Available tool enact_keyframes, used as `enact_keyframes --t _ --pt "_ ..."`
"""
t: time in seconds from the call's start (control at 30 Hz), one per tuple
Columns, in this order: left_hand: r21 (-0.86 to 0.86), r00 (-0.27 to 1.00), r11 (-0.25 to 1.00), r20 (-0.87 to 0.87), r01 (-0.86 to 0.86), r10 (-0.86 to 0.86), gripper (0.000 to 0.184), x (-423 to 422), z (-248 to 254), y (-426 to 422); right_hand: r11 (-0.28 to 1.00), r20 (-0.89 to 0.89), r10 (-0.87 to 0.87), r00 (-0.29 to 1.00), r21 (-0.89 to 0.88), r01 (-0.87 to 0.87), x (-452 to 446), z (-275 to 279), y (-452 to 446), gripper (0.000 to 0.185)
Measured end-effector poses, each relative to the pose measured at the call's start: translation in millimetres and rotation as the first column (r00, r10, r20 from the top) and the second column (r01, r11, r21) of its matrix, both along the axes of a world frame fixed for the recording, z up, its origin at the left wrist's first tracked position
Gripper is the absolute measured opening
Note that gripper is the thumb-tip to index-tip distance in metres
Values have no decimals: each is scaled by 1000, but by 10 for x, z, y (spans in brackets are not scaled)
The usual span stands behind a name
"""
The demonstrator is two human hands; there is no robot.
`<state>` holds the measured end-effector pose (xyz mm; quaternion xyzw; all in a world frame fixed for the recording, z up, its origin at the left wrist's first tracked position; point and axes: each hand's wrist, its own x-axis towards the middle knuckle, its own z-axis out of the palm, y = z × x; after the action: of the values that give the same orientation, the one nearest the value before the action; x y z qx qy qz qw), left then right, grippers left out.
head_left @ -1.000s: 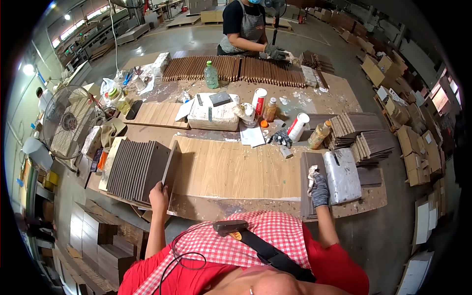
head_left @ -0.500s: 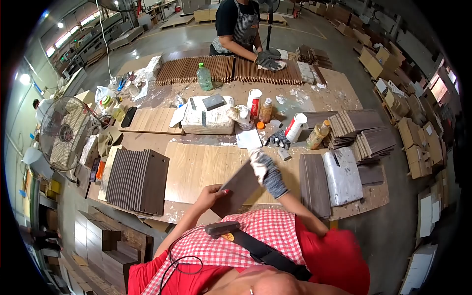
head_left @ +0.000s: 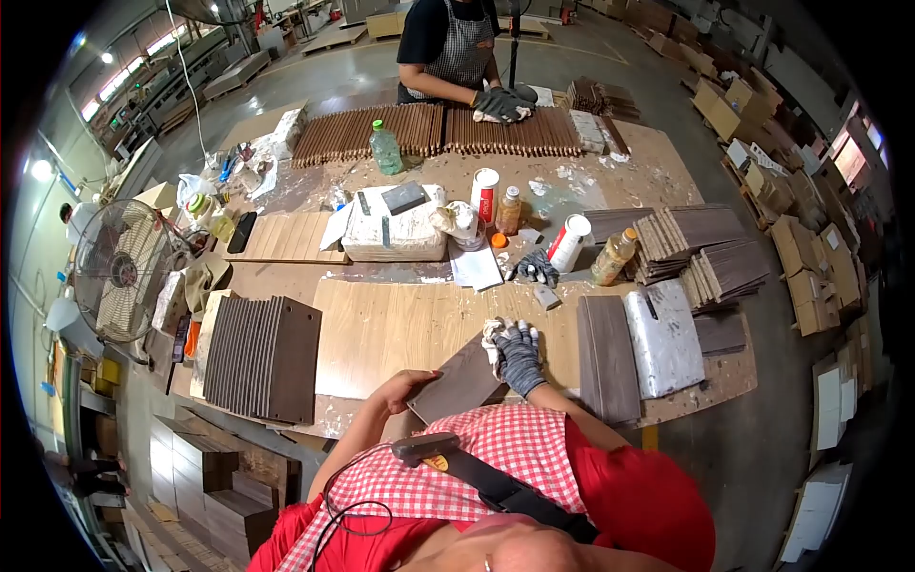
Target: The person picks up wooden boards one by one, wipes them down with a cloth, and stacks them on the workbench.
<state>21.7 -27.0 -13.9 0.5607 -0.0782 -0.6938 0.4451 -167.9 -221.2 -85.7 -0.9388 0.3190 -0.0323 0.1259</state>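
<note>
A dark wood-grain panel [head_left: 459, 383] is tilted at the near edge of the table, over the light wood board [head_left: 381, 329]. My bare left hand [head_left: 408, 389] grips its left edge. My gloved right hand [head_left: 519, 355] has its fingers bent around a white cloth [head_left: 493, 345], which touches the panel's upper right end. A row of upright dark panels [head_left: 259, 357] stands at the left, and more dark panels [head_left: 608, 357] lie flat at the right, beside a wrapped silver-white block [head_left: 664, 338].
A wrapped block [head_left: 396, 234], white-and-red canisters [head_left: 570, 244], bottles [head_left: 615, 255] and a spare glove [head_left: 534, 268] stand or lie mid-table. Across the table, a person with gloved hands [head_left: 503, 103] works over a long row of brown strips [head_left: 367, 133]. A fan [head_left: 122, 267] is at the left.
The panel has come away from the left stack to in front of me. My right hand, with the cloth, has moved left from the flat panels onto it.
</note>
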Motion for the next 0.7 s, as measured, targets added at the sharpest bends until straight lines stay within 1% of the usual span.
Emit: enact_keyframes --t 0.03,0.07,0.1,0.17,0.2,0.23,0.3,0.33,0.37,0.43,0.47,0.5,0.57,0.6,0.63,0.67,0.7 --pt "-20 990 993 -89 -116 114 31 12 -30 25 994 -72 -107 992 -10 106 9 125 -12 43" --pt "-30 958 972 -177 -233 224 35 32 -63 60 991 -132 -129 983 3 131 7 193 -27 49" --pt "-33 959 972 -175 -233 224 35 72 -100 110 991 -129 -129 983 2 131 10 179 -26 49" --pt "-56 877 936 -372 -348 304 37 170 -187 247 985 -76 -175 982 -12 174 33 173 -5 51" --pt "-159 892 926 -363 -344 269 36 193 -264 325 984 -67 -177 982 24 179 44 192 -4 51" --pt "-160 893 926 -360 -343 268 36 147 -327 321 983 -63 -178 982 24 179 43 120 -29 51" --pt "-86 886 891 -184 -446 426 36 -20 -426 243 997 37 -60 998 58 58 22 -85 -91 50" --pt "-98 858 863 -206 -496 470 34 -54 -425 211 997 30 -56 998 50 54 42 -103 -98 49" --pt "-96 858 863 -207 -496 470 34 -68 -419 182 997 29 -56 998 52 54 53 -120 -111 49" --pt "-134 829 819 -130 -559 544 29 -92 -416 137 996 175 -7 985 91 -9 48 -172 -127 49" --pt "-134 827 817 -133 -561 546 29 -92 -436 137 1000 173 -9 985 31 4 87 -202 -103 47" --pt "-137 828 817 -106 -561 551 29 -78 -469 131 1000 172 -7 985 29 2 129 -267 -116 47" --pt "-143 831 819 -79 -556 550 29 -45 -569 120 986 99 158 982 28 -162 224 -469 -170 47" --pt "-156 825 810 -86 -566 559 29 -44 -632 132 988 70 154 986 -39 -151 266 -556 -102 49" --pt "-170 817 800 -94 -576 569 29 -31 -703 139 988 72 150 986 -41 -148 323 -465 -58 49" --pt "-172 820 802 -92 -573 566 29 -9 -767 140 944 37 331 943 -12 -331 361 -221 24 52" --pt "-174 821 802 -137 -571 555 30 10 -829 144 866 8 500 866 24 -500 386 35 157 55"
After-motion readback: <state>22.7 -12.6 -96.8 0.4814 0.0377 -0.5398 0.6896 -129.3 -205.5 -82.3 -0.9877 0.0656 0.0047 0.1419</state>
